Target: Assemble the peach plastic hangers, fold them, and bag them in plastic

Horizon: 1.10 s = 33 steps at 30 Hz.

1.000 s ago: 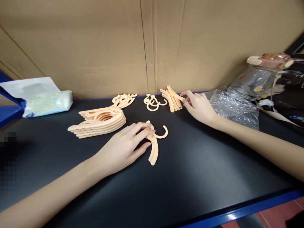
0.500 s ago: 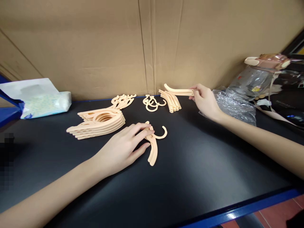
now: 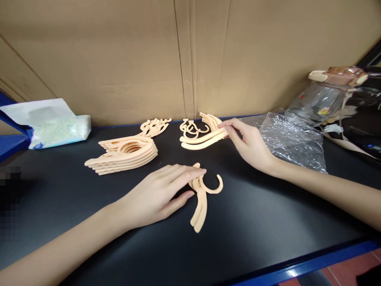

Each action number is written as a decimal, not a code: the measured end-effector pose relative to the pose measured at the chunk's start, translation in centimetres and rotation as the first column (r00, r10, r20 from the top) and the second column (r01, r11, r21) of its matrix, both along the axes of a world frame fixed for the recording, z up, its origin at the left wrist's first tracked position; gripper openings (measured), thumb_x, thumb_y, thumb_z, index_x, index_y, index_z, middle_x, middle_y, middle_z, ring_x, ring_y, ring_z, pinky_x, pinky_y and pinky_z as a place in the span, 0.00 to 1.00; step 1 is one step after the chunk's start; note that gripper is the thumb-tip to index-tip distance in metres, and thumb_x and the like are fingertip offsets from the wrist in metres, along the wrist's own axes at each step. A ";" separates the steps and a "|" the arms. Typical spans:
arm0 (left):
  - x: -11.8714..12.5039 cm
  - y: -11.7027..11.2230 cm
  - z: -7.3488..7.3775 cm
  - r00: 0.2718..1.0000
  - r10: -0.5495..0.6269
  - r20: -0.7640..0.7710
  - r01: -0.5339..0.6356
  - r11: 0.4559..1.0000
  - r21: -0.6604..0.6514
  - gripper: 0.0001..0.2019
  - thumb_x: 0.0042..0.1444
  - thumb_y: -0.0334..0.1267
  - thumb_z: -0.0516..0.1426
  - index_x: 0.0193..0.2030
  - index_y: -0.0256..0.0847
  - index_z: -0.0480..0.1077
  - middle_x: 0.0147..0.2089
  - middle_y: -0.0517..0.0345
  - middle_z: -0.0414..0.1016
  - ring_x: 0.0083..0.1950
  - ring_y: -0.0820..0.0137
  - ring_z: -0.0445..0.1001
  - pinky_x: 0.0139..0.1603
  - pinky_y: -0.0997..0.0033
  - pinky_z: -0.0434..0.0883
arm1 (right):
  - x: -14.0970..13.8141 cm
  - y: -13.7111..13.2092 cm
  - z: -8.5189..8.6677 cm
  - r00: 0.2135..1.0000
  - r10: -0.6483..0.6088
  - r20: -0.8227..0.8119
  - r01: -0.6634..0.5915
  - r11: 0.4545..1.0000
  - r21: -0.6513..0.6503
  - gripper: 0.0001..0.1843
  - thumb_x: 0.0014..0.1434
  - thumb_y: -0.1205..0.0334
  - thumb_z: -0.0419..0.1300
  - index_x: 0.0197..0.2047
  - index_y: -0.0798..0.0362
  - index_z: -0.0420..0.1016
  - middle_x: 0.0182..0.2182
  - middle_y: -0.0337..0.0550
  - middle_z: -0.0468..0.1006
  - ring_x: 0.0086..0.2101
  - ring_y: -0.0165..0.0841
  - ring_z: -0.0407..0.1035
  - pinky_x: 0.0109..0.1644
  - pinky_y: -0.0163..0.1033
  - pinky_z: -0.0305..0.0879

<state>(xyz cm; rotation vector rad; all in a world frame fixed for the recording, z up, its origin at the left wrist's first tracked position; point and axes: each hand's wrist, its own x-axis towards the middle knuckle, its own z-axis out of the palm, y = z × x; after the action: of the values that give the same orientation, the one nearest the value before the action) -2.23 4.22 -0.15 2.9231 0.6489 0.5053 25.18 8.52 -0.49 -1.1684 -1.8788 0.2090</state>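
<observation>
Beige plastic pieces lie on the black table. Across the front folding hanger point(image 3: 201, 206), with its open hook at the right, my left hand point(image 3: 162, 194) rests its fingers. The thumb is near the hanger's edge, and the hand's grip hides part of the joint. My right hand point(image 3: 250, 145) pinches a pair of curved hanger arms point(image 3: 202, 142) by their right ends, above the table. Behind them are loose hooks point(image 3: 190, 127) and a small pile of hanger arms point(image 3: 211, 119), partly hidden by the held pair.
Stacked beige hangers point(image 3: 127, 157) lie at left, with more beige pieces point(image 3: 154, 127) behind. A tissue pack point(image 3: 59, 131) sits far left. Crumpled clear plastic point(image 3: 293, 139) and a large bottle point(image 3: 321, 99) are at right. Cardboard point(image 3: 119, 59) stands along the back.
My right hand has brought the two hanger arms left and nearer, away from the pile, swinging them round. My left hand and the hanger beneath it have shifted slightly right and nearer.
</observation>
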 end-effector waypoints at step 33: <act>-0.7 1.8 -0.3 0.933 0.354 0.065 -0.358 0.900 0.248 0.14 0.70 0.38 0.50 0.51 0.36 0.73 0.40 0.52 0.77 0.40 0.61 0.74 0.44 0.59 0.68 | -0.7 -1.1 -0.9 0.869 0.209 0.449 -0.321 0.928 0.189 0.07 0.66 0.59 0.58 0.45 0.50 0.74 0.37 0.40 0.83 0.38 0.35 0.76 0.51 0.45 0.63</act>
<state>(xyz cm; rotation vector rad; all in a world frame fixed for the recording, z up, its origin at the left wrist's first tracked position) -2.95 6.03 -0.43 3.0364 1.2157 0.6994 24.51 7.42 -1.34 -0.8113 -2.3698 -0.1526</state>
